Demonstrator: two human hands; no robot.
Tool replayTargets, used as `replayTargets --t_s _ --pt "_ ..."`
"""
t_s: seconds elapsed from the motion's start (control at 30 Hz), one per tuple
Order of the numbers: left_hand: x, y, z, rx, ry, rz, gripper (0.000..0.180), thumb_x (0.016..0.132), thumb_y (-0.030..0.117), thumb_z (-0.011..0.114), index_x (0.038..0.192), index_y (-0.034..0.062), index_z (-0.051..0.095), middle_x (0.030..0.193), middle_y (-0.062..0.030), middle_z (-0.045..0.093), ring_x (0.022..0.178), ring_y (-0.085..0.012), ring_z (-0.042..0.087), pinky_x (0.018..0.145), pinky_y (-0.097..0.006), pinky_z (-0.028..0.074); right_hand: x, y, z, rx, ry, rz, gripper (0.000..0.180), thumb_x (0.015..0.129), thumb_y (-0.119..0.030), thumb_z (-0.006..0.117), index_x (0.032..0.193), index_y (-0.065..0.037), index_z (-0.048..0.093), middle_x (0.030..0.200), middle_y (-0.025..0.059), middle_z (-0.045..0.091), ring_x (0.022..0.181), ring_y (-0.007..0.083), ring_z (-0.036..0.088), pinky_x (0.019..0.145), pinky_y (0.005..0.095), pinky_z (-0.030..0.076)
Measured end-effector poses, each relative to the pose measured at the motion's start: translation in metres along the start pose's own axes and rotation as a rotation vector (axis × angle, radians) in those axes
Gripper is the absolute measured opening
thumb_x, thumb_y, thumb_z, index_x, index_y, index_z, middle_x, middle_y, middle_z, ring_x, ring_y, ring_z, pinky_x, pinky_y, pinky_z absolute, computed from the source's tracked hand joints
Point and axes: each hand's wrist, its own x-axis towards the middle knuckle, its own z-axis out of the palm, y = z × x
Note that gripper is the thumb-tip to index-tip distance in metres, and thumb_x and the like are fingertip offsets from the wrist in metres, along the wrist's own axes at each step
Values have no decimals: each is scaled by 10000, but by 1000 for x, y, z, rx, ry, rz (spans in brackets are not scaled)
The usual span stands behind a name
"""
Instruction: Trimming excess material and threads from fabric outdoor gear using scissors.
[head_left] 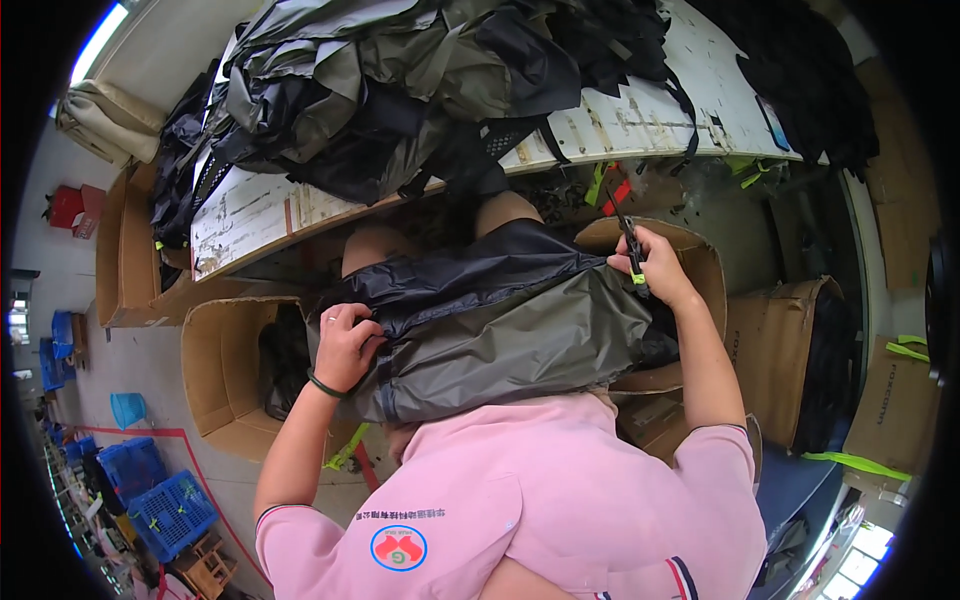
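Seated below the heaped bench (640, 125), a worker stretches a grey-and-black garment (500, 325) across the lap, left hand (345, 345) clenched on its edge, right hand (655, 262) gripping thread snips (630, 245) that could nick the taut fabric.

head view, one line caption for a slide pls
Left hand grips a grey and black fabric piece on the lap; right hand holds small snips.

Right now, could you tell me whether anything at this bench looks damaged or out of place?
The white bench top is badly scratched and worn, and the garment pile spills over its front edge. The garment in hand looks intact.
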Motion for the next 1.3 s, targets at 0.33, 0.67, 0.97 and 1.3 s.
replayTargets --t_s 0.33,0.67,0.97,1.3 --pt "1 -30 -36 -1201 -82 -501 244 814 -61 676 884 76 487 826 36 533 767 -39 500 679 -179 396 11 35 10 70 -122 84 241 766 -57 779 885 -29 571 792 -26 584 741 58 524 694 247 459" --pt "-2 -16 -35 -1207 -162 -507 471 763 -42 732 1160 81 510 1002 29 561 896 -54 506 795 -205 435 19 -15 27 -401 -96 -11 498 651 -321 868 917 -19 575 799 110 607 760 256 605 708 351 467" --pt "7 18 -52 -1064 -99 -411 464 787 -68 670 1201 76 517 929 18 544 821 -50 495 753 -200 437 28 -129 117 -605 -390 -708 545 600 -473 839 853 -51 603 804 111 606 782 324 594 729 409 439" --pt "8 25 -55 -956 -94 -307 475 776 -74 679 1205 67 531 887 17 540 788 -56 479 732 -214 423 36 -166 130 -729 -487 -745 567 605 -529 814 808 -46 595 772 122 605 811 325 608 749 404 446"
